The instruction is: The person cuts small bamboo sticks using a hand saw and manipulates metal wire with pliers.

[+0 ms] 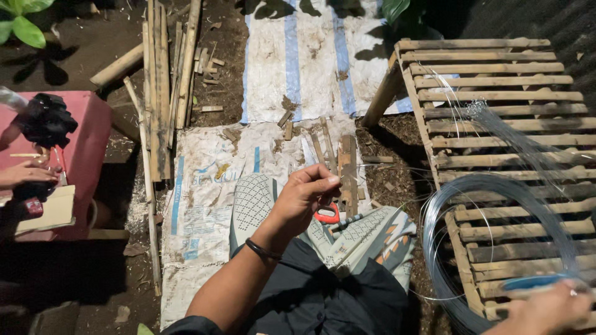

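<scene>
From my remote seat, I start at the far left, where another person's hand [25,174] rests by a red box-shaped stand [93,142], apart from the hands I follow. Next comes a bundle of long split bamboo slats [164,80] lying on the dirt, its long axis running away from me, then dirty white woven plastic sacks with blue stripes [292,68] spread flat. Over the grey patterned shoes [254,198], the left hand [307,195] is raised on a bent arm with a black wristband [262,250], its fingers pinched shut; I judge they hold a thin wire end, though the strand is too fine to be sure. Just below it sit red-handled pliers [327,215]. The wire lies to the right of that pinch: a large coil of thin silvery steel wire [496,242] rests on a slatted bamboo crate [496,80]. The right hand [546,310], nearer the coil, touches its lower edge; blur hides its grasp, so I cannot tell.
</scene>
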